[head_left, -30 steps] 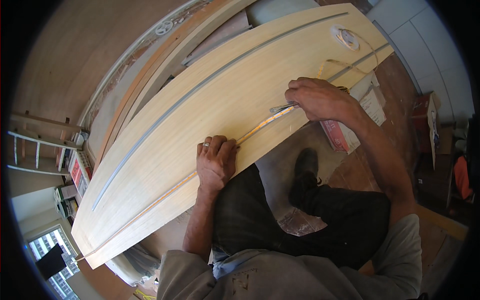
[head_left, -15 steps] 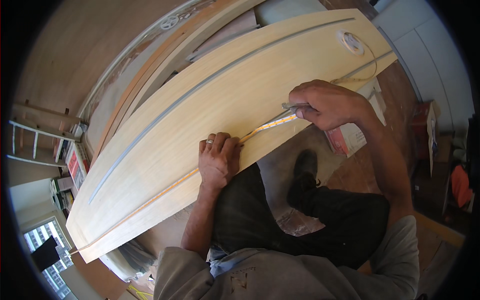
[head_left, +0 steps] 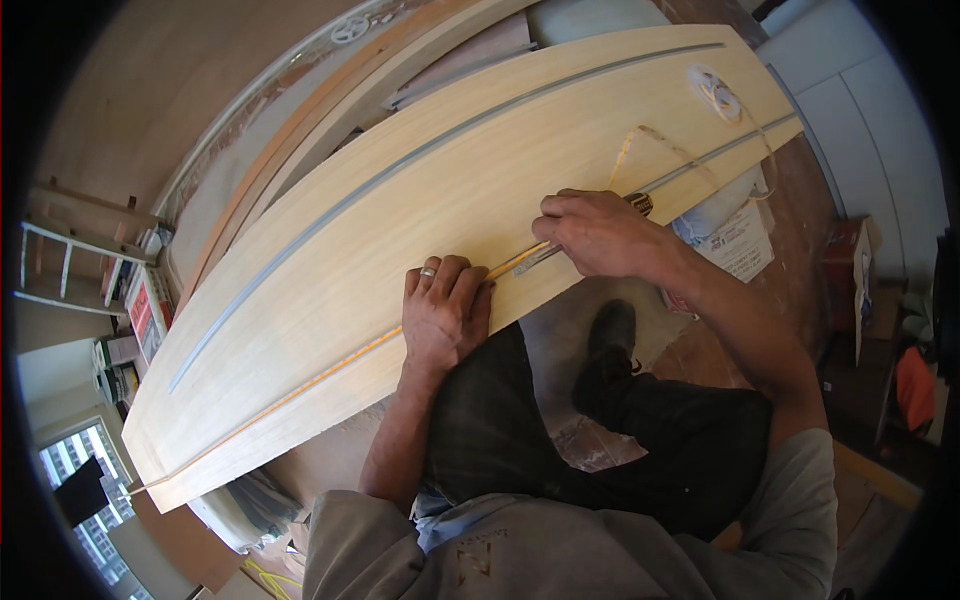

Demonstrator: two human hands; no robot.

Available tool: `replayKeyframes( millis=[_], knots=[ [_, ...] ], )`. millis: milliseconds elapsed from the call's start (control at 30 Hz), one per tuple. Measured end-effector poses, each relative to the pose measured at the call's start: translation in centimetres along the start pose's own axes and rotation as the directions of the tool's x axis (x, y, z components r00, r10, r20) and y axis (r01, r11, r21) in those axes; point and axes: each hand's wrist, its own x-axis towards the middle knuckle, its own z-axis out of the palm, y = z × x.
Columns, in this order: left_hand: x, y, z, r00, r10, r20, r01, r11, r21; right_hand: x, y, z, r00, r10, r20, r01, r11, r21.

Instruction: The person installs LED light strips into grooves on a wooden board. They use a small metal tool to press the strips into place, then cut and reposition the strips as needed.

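Observation:
A long pale wooden board (head_left: 330, 260) lies in front of me with two grey metal channels in it. An orange-and-white LED strip (head_left: 330, 372) runs along the near channel, from the board's left end to my hands. My left hand (head_left: 445, 310) presses down on the strip with bent fingers. To its right, my right hand (head_left: 600, 235) grips a flat-bladed hand tool (head_left: 638, 203) with a black-and-yellow end; its grey blade reaches over the channel. The fingers hide most of the tool. Behind that hand, loose strip loops up and leads to a white reel (head_left: 712, 92).
The far channel (head_left: 400, 160) runs along the board's other side. Long timber pieces (head_left: 300, 150) lie beyond it. A small ladder (head_left: 70, 265) stands at the left. Under the board's near edge are my shoe (head_left: 612, 335) and a printed carton (head_left: 740, 245).
My right hand has come left and lower with the tool, nearer my left hand. The strip between my hands, lifted before, now lies along the channel. A loop of strip has risen behind the right hand.

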Motion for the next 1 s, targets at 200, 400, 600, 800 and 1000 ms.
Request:
replayKeyframes(
  millis=[200, 400, 600, 800, 1000],
  knots=[
    [0.0, -0.2, -0.1, 1.0, 0.003, 0.015, -0.003, 1.0, 0.028, 0.3, 0.1, 0.0, 1.0, -0.002, -0.008, 0.002, 1.0, 0.008],
    [-0.2, -0.4, 0.2, 1.0, -0.001, 0.016, 0.001, 0.999, 0.033, 1.2, -0.1, -0.3, 0.999, -0.048, 0.019, 0.049, 0.997, -0.056],
    [0.0, -0.5, 0.2, 1.0, 0.007, 0.008, -0.007, 1.0, 0.008, 1.0, 0.8, -0.1, 0.999, -0.03, 0.033, 0.032, 0.997, -0.065],
    [0.5, -0.2, -0.4, 0.992, -0.096, 0.078, 0.101, 0.993, -0.057, -0.4, 2.9, 0.0, 0.997, -0.041, -0.062, 0.042, 0.999, 0.015],
    [5.5, -1.6, -0.9, 0.931, -0.075, 0.358, 0.214, 0.905, -0.367, -0.6, 2.7, -0.4, 0.999, 0.006, -0.038, -0.007, 1.0, -0.017]
  ],
)
